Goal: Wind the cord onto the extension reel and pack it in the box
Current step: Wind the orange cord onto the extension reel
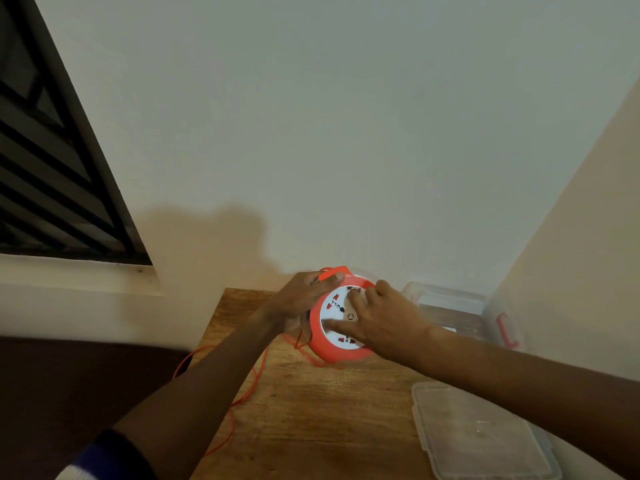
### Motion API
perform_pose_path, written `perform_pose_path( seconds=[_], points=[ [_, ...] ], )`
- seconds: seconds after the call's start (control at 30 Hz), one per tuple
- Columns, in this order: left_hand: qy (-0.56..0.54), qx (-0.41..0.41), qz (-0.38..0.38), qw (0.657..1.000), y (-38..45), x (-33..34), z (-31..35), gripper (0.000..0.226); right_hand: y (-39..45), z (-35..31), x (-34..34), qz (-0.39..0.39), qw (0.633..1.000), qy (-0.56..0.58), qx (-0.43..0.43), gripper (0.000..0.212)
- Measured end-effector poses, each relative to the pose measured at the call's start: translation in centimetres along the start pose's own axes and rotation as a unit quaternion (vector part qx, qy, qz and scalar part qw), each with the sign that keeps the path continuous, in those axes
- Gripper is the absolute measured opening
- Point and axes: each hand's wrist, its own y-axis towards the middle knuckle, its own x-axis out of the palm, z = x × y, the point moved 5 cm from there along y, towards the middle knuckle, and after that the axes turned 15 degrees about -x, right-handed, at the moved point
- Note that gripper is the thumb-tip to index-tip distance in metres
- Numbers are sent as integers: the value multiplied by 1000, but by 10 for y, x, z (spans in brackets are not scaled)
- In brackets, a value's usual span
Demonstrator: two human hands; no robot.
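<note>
An orange extension reel (329, 355) with a white socket face is held tilted above the wooden table (311, 420). My left hand (301, 297) grips its upper left rim and orange handle. My right hand (384, 317) lies spread on the white face, fingers pressing it. A thin orange cord (242, 400) trails from the reel's underside, runs across the table and loops off its left edge. The clear plastic box (450, 303) stands open just right of the reel, against the wall.
The box's clear lid (478, 434) lies flat on the table at the near right. Walls close the table in at the back and right. A barred window (52, 174) is at the left, and dark floor lies left of the table.
</note>
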Motion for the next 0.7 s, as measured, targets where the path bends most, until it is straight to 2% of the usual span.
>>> perform_pose_path(
  seconds=[0.1,0.17,0.27,0.37,0.43,0.6,0.7],
  points=[
    [-42,7,5,999,-6,5,3,35,-1,-1,-3,18,997,27,68,76],
    [-50,20,17,998,-8,7,9,38,-3,3,-6,25,990,58,125,78],
    [-48,26,30,998,-8,10,11,46,-4,3,-3,57,968,134,206,80],
    [-46,12,23,999,-8,11,5,42,-3,-2,11,88,946,204,238,77],
    [-50,0,16,999,-8,9,1,42,-11,3,8,97,953,185,221,72],
    [-35,-6,6,999,-9,6,5,40,-33,6,-2,118,986,103,47,41],
    [2,-7,-2,1000,-9,12,8,36,-35,-1,6,95,991,92,-38,44]
  ],
)
